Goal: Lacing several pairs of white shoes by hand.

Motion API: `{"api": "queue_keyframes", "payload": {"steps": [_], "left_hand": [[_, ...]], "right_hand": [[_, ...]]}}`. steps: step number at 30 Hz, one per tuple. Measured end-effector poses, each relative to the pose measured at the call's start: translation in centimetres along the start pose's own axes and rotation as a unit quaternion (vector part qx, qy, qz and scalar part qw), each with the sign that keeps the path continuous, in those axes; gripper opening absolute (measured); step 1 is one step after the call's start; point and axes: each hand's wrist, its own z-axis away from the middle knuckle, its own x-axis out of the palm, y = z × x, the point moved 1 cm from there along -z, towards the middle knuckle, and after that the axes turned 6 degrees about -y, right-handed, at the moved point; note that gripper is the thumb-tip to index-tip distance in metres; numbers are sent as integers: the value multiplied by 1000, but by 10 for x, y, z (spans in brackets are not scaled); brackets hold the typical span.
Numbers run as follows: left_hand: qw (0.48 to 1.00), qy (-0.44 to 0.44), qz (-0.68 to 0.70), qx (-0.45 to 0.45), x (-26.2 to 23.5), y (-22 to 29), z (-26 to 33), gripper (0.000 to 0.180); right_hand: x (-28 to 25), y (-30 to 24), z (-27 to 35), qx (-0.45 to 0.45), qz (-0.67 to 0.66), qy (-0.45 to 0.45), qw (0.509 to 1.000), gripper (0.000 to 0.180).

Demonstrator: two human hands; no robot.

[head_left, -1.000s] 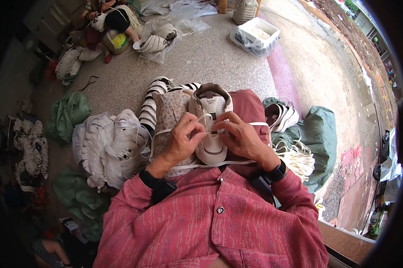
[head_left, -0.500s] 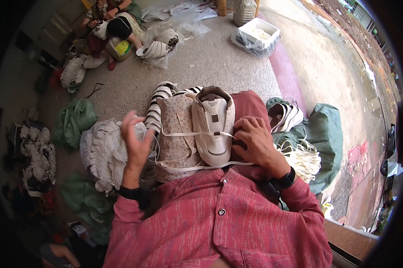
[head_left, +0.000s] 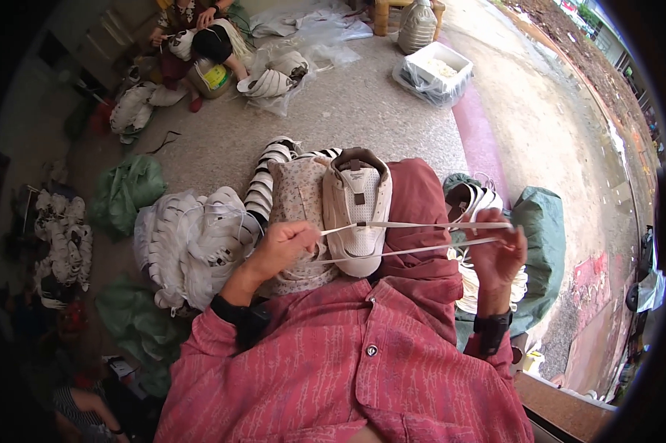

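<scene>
A cream sneaker upper with a brown collar lies on my lap, its toe toward me. A flat white shoelace runs through a loop on its front. My left hand, fingers closed, pinches the lace just left of the toe. Out to the right, my right hand is raised with the lace around its fingers, pulled nearly straight; motion smears the fingertips. A second stretch of lace passes lower, across the toe, to the same hand. Under the shoe's left side lies a flowered cloth.
Stacked white shoes lie at my left beside green sacks. At right are more shoes, a bundle of white laces and green cloth. A white tub stands ahead; another person sits far left.
My left hand has moved right and closed on the lace. My right hand has swung outward from the shoe, drawing the lace to the right.
</scene>
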Motion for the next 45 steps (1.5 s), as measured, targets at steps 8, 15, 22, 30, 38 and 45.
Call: {"api": "queue_keyframes", "payload": {"steps": [8,15,22,30,38,45], "left_hand": [[708,165,661,184,-113,-80,93,23],[648,385,628,192,-186,-151,193,24],[557,627,533,109,-239,-220,280,27],[494,698,513,79,-249,-236,320,36],[479,741,455,119,-274,-205,347,44],[531,639,505,232,-275,-202,340,54]], "right_hand": [[-42,-119,28,-203,-187,-18,961,8],[-130,-178,59,-236,-79,77,965,28],[-257,-220,89,-158,-9,279,947,34],[-286,-213,108,-126,104,338,927,40],[-288,-186,97,-98,177,366,908,35],[-296,-212,118,-83,130,428,890,32]]}}
